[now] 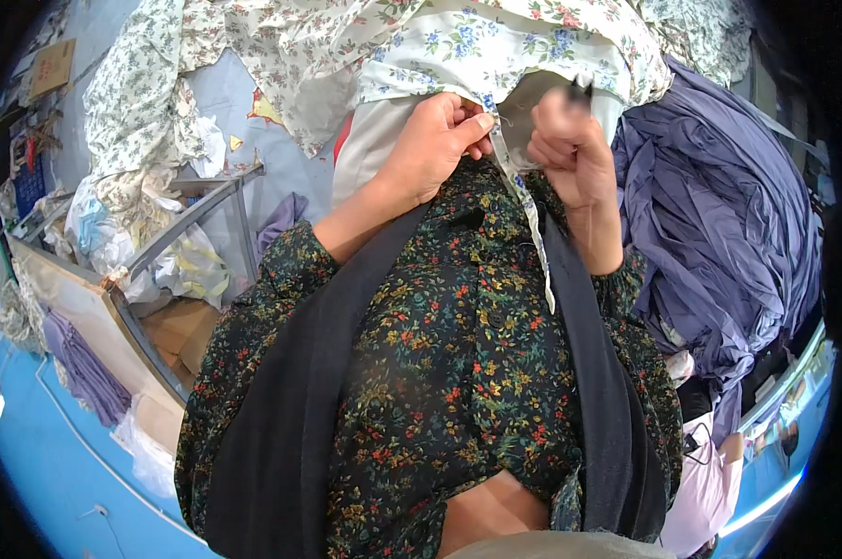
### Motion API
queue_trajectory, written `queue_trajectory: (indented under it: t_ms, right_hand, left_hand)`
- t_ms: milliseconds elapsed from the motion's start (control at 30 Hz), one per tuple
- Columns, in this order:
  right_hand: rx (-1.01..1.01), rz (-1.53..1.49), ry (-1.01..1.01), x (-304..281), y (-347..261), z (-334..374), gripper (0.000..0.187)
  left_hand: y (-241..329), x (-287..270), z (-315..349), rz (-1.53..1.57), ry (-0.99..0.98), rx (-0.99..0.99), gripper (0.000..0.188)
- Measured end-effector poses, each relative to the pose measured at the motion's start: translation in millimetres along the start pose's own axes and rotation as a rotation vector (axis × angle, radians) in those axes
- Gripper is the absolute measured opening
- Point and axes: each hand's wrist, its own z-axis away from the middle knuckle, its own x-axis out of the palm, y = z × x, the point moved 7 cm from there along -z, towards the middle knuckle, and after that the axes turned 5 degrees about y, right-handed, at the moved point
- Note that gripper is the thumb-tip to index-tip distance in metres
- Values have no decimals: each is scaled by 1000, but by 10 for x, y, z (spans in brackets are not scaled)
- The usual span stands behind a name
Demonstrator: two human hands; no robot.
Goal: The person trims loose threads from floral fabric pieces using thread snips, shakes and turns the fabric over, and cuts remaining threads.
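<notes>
My left hand pinches the edge of a white cloth with blue flowers, where a narrow fabric strip comes off it. From my fingers the strip hangs down over the front of my dark floral shirt. Level with it and a little to the right, my right hand is raised and closed, blurred by motion. A small dark thing sticks out at the top of that hand, too smeared to name. The cloth spreads away from me over my lap.
Pale floral fabric drapes across the far side and the left. A metal-framed bin with plastic bags and scraps stands at left. Bunched purple-grey cloth piles up close at right. Behind it, at lower right, shows another person's pink clothing.
</notes>
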Motion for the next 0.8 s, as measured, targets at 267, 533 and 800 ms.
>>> queue_trajectory:
  t_ms: [267, 533, 800]
  right_hand:
    - [-357, 907, 357, -12, -80, 274, 22]
    - [-461, 988, 376, 74, -81, 217, 20]
    - [-493, 1053, 388, 98, -91, 187, 20]
  left_hand:
    - [-105, 114, -38, 520, -181, -138, 17]
    - [-90, 113, -27, 507, -161, -109, 15]
    - [-117, 113, -45, 494, -177, -103, 15]
